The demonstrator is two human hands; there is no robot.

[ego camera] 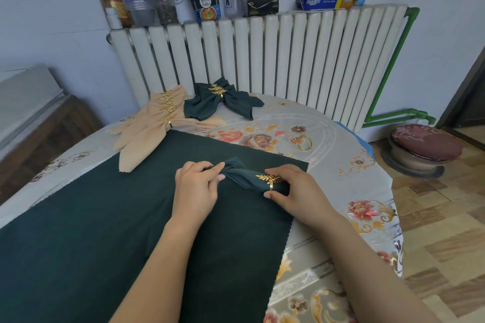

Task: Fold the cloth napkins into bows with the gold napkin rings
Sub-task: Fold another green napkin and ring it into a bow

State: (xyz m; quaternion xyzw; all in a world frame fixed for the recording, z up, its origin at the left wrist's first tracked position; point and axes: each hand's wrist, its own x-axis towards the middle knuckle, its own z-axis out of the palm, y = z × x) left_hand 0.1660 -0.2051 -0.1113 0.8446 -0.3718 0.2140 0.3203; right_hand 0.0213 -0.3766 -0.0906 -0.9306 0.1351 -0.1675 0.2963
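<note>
Right grip (282,186) pinches gold ring (271,181) around gathered green napkin (244,172) | left grip (207,176) pinches bundle's free end, leftward | long axis runs between grips | ring slides left next, likely
</note>
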